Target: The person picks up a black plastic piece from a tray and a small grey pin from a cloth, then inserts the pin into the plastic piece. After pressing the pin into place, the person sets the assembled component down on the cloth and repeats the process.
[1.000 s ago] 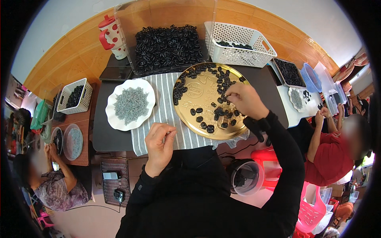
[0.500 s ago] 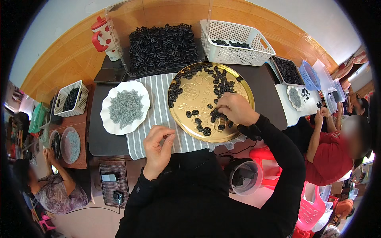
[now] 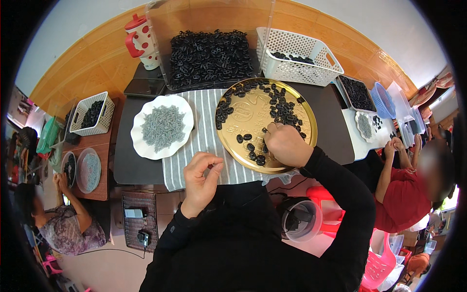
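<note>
My right hand (image 3: 288, 144) is over the right part of a round gold tray (image 3: 238, 141), fingers curled down among small black two-holed oval pieces (image 3: 284, 109). Whatever its fingertips hold is hidden behind the hand. In front of the tray's left side my left hand (image 3: 202, 182) hovers over the striped cloth (image 3: 204, 117), thumb and forefinger brought close together; anything between them is too small to make out. Further left stands a scalloped white dish (image 3: 138, 141), heaped with tiny grey pieces (image 3: 163, 128) that resemble springs.
Behind the tray are a clear bin of black pieces (image 3: 211, 58) and a white perforated basket (image 3: 311, 73). A red-lidded tumbler (image 3: 141, 41) and a dark flat device (image 3: 144, 86) stand back left. Co-workers sit at left (image 3: 73, 228) and right (image 3: 404, 194).
The whole view has shifted slightly, moving the table things rightward. My right hand has come nearer the tray's front, and the black pieces around it lie differently. My left hand keeps its pose.
</note>
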Demonstrator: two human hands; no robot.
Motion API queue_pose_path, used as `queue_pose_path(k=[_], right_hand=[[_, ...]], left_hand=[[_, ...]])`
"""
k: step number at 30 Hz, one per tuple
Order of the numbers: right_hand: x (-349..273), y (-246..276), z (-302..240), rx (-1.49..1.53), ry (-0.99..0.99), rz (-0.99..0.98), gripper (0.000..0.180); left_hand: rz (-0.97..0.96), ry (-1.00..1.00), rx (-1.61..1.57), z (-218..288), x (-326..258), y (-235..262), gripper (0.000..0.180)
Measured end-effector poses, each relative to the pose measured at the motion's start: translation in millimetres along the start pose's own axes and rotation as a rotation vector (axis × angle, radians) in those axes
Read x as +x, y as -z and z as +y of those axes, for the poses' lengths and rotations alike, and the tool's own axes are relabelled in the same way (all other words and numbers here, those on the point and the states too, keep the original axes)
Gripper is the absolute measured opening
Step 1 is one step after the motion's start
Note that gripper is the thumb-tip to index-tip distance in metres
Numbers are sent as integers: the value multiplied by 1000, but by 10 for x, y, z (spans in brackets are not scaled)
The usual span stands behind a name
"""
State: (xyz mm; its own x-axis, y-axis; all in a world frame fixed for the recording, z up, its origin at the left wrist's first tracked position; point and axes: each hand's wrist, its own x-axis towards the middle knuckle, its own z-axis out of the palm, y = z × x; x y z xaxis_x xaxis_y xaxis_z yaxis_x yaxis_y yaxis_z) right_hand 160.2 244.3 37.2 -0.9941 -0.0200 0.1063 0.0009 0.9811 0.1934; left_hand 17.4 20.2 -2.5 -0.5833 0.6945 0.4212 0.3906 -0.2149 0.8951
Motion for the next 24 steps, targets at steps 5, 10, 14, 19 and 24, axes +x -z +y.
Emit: queue_pose_path(k=[5,10,14,19,24], right_hand=[[35,38,7,1,23,31,18],[-63,204,-24,611,-303,208,16],[12,459,-773,1087,-393,402,13],[50,256,-1187,1158,-316,559,19],[78,159,-1252,1137,-332,643,21]], left_hand=[[20,39,-73,40,-61,5,9],[-3,173,-333,78,-106,-8,19],[-40,174,-426,98,-168,2,24],[-80,172,-505,123,-185,-25,29],[-73,166,-520,132,-197,-16,30]])
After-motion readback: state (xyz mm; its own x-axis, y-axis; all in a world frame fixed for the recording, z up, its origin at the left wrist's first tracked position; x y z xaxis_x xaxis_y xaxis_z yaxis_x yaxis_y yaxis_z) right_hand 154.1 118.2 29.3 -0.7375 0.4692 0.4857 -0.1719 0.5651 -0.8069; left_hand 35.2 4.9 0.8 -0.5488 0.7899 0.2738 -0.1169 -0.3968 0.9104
